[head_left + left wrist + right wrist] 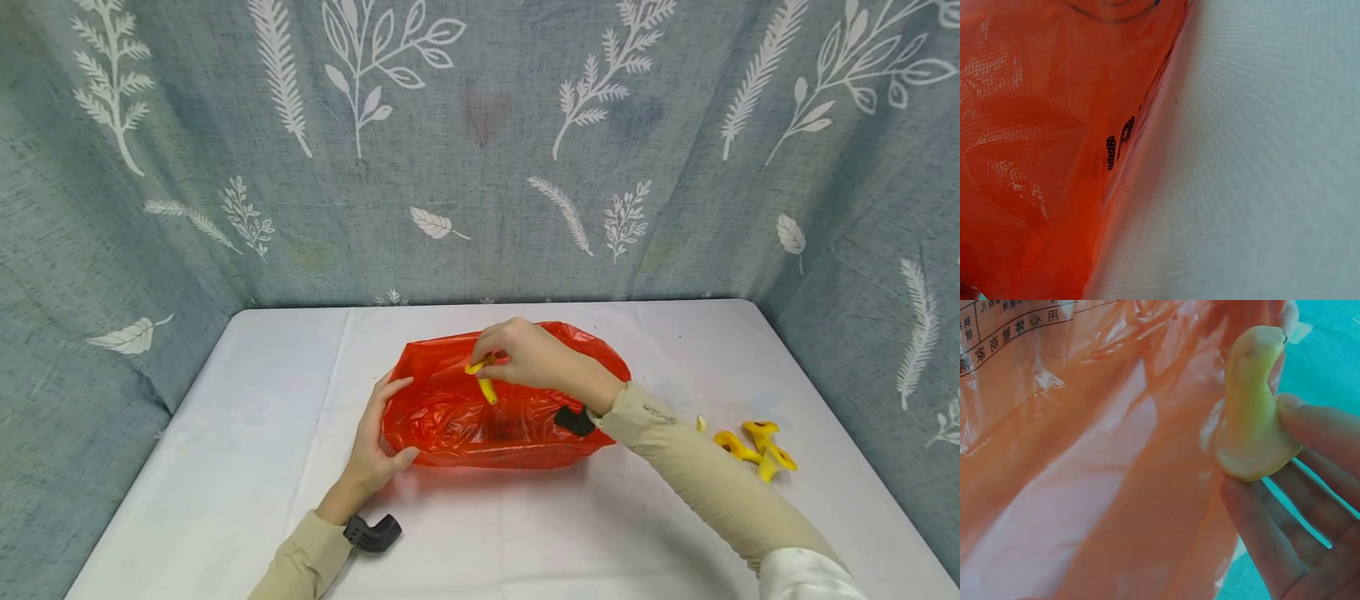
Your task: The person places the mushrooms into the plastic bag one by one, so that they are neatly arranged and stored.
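Right hand (pixel 536 358) pinches peel (pixel 483 379) over bag (pixel 450 417); white table (pixel 225 467), leaf-print curtain (pixel 480 150)

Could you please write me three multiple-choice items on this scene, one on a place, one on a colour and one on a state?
1. Where do the loose banana peel pieces lie?
A. inside the bag
B. on the table, on the person's right of the bag
C. against the cloth backdrop

2. What colour is the plastic bag?
A. red
B. blue
C. black

3. What is the right hand doing?
A. lying flat on the table
B. pinching a yellow peel piece over the bag's mouth
C. gripping the left sleeve

Answers:
1 B, since the pieces rest on the white table beside the right forearm.
2 A, since the bag shows red in the head view.
3 B, since the fingers pinch the yellow peel piece against the bag's film, while the left hand holds the bag's end.
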A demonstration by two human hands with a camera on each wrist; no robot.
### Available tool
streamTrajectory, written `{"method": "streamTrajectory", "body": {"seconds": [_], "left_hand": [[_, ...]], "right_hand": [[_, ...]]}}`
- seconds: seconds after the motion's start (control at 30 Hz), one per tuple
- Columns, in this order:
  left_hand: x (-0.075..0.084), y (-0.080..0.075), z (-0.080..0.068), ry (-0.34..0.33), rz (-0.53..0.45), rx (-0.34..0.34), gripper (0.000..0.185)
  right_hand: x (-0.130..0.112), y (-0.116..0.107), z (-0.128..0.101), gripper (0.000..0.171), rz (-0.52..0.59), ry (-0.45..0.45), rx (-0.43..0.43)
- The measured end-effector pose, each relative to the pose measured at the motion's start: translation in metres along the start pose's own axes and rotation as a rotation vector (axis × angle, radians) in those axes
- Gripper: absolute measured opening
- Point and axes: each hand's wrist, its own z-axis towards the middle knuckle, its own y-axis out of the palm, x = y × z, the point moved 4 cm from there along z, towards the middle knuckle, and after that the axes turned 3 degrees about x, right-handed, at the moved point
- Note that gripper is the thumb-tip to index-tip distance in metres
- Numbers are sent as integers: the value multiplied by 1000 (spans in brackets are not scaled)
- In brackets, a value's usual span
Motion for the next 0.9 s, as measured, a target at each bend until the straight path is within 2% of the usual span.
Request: {"method": "streamTrajectory", "body": {"seconds": [0.57, 0.9], "left_hand": [[1, 0, 0, 7, -5, 0, 83], [1, -1, 0, 5, 10, 0, 83]], "right_hand": [[-1, 25, 14, 10, -103, 169, -105], [5, 46, 19, 9, -150, 162, -116]]}}
